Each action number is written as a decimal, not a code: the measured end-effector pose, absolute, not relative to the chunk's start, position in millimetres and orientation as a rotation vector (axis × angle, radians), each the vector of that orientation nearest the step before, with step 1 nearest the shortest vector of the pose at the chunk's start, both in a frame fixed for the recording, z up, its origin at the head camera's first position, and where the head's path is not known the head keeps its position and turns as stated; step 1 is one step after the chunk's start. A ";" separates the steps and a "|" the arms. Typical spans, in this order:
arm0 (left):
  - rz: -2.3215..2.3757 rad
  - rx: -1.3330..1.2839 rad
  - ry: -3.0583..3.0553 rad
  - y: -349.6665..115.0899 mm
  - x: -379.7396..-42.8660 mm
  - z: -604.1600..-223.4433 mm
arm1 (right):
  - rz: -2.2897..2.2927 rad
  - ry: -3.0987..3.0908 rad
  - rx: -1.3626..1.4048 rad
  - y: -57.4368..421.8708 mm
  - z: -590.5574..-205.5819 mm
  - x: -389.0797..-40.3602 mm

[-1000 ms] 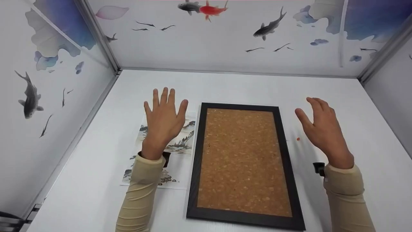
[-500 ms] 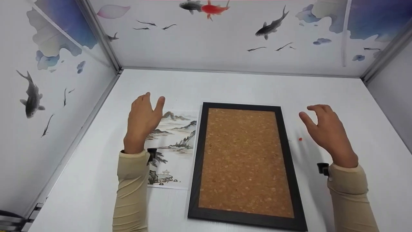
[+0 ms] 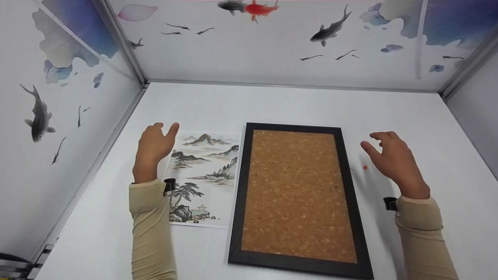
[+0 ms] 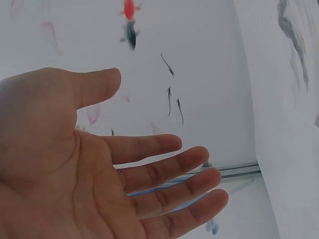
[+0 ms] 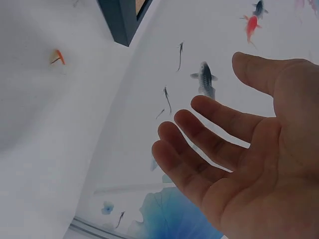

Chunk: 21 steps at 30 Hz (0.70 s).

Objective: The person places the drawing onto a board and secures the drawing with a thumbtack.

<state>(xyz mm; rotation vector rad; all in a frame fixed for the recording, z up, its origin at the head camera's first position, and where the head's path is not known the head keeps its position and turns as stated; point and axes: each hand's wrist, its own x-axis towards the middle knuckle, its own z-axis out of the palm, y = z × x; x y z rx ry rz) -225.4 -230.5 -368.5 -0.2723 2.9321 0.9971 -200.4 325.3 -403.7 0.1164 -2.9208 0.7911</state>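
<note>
A black-framed cork board [image 3: 295, 194] lies flat on the white table. Just left of it is a sheet printed with an ink landscape [image 3: 204, 177] of mountains, trees and a pavilion. My left hand [image 3: 153, 146] hovers by the sheet's upper left edge, holding nothing; in the left wrist view its palm [image 4: 84, 169] shows with fingers extended and thumb apart. Right of the board, my right hand [image 3: 397, 163] hangs in the air with relaxed, slightly bent fingers and nothing in them. Below that hand's thumb lies a small orange-red item [image 3: 365, 167], perhaps a pin, on the table.
White panels painted with fish and lotus leaves [image 3: 330, 29] stand behind and at both sides of the table [image 3: 311, 105]. A dark object [image 3: 13, 264] sits at the lower left, beyond the table edge. Each wrist carries a small black camera [image 3: 390, 203].
My left hand has moved left and down, off the printed sheet, which now shows almost whole. It has turned from spread fingers to sideways. My right hand has lowered slightly.
</note>
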 end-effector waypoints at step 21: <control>0.845 -0.256 2.765 -246.0 -241.9 -407.0 | 0.726 -3.113 0.145 338.6 -434.2 -214.6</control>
